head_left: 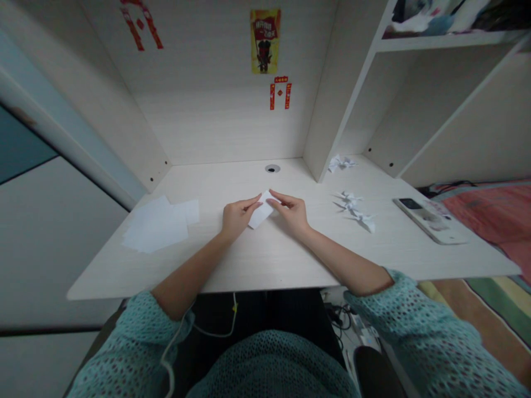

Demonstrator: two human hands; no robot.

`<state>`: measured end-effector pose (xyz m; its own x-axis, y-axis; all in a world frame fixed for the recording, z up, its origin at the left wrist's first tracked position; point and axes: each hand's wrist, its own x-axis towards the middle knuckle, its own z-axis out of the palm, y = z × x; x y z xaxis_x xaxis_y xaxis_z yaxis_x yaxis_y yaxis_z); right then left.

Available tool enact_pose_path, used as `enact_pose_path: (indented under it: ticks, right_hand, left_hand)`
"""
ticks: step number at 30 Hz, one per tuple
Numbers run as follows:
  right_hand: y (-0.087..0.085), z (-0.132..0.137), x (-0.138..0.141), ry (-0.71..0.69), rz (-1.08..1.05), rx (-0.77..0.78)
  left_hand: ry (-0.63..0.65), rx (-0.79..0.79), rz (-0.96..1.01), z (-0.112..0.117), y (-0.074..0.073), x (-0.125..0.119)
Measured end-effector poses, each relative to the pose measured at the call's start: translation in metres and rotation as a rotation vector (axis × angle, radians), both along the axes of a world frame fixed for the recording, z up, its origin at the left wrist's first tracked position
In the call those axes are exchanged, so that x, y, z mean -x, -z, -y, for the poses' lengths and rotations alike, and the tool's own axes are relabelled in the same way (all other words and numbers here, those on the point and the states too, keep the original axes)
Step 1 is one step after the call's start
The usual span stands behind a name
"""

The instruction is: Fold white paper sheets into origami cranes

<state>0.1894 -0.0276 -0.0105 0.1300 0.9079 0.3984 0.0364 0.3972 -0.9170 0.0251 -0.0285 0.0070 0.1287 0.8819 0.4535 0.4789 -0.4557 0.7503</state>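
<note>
A small folded piece of white paper is held between both hands, just above the middle of the white desk. My left hand pinches its left edge between thumb and fingers. On the opposite side, my right hand pinches the upper right edge. The paper is tilted, with one corner pointing down toward me. Several folded white paper figures lie on the desk to the right of my right hand. Left of my left hand is a spread pile of white paper sheets.
More folded paper figures sit by the shelf divider. A white phone-like device or case lies at the right. A cable hole is at the desk's back. A white cable hangs below the front edge.
</note>
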Motion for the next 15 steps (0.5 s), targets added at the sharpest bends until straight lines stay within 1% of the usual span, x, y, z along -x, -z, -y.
enact_pose_path:
  ticks: [4, 8, 15]
  right_hand:
    - [0.0005, -0.0003, 0.0009, -0.004, -0.034, 0.009]
    - [0.0035, -0.0036, 0.0009, 0.0, -0.08, 0.021]
    - [0.0078, -0.0086, -0.0014, -0.005, -0.092, 0.049]
  left_hand:
    - [-0.028, -0.03, -0.026, 0.0011, -0.0009, -0.0001]
    - [-0.064, 0.041, -0.01, -0.0011, 0.0015, 0.0004]
    - [0.041, 0.099, 0.065, -0.0033, 0.0044, 0.0007]
